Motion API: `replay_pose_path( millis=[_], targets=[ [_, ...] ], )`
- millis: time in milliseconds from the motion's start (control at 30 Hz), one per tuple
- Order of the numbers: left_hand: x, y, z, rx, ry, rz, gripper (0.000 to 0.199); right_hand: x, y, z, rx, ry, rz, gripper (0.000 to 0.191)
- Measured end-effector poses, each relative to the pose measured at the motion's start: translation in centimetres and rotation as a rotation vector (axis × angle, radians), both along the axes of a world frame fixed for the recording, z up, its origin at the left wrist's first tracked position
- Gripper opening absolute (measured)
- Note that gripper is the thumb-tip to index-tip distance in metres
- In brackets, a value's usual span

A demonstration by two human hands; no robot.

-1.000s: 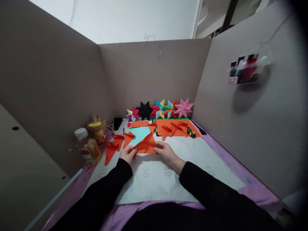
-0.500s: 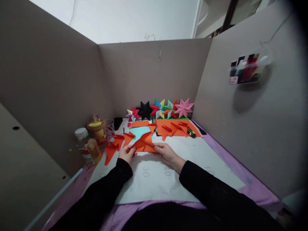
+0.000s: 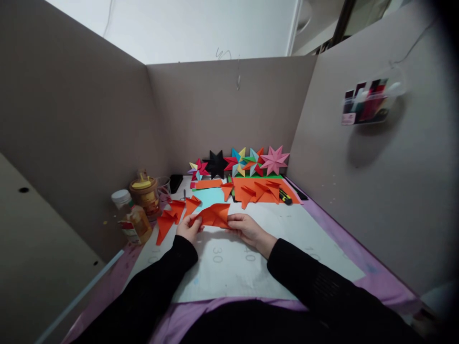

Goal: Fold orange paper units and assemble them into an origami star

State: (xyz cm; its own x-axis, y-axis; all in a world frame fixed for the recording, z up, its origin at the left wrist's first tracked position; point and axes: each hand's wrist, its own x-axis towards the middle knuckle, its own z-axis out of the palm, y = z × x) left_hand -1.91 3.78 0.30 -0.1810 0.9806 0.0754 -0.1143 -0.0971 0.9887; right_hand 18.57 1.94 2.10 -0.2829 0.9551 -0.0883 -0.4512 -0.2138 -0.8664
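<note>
A creased orange paper sheet (image 3: 215, 215) is held up over the white mat, between both hands. My left hand (image 3: 190, 228) pinches its lower left corner, fingers closed. At its right edge my right hand (image 3: 248, 228) grips the paper between thumb and fingers. Several folded orange pieces (image 3: 168, 220) lie just left of my left hand. Behind the held paper rests a light blue sheet (image 3: 208, 197). More folded orange pieces (image 3: 261, 192) sit on an orange sheet at the back right.
On the left stand a white-capped bottle (image 3: 132, 220), a brown jar (image 3: 145, 193) and a clear cup (image 3: 164, 187). A yellow-black cutter (image 3: 285, 197) lies at the back right. Several paper stars (image 3: 274, 160) lean along the back panel. Grey panels enclose three sides.
The top of the held orange paper has come down, so it now looks like a flatter, lower shape. My hands have barely moved.
</note>
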Motion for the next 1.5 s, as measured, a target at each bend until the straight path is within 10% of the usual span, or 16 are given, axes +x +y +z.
replay_pose_path(
  millis=[333,1500],
  targets=[
    [0.5,-0.5,0.5,0.012,-0.062,-0.070,0.066,-0.2,0.1,0.0,0.050,-0.052,0.010,0.023],
    [2.1,-1.8,0.9,-0.024,0.038,-0.285,0.033,-1.9,-0.9,-0.1,0.179,-0.325,0.047,0.014]
  ],
)
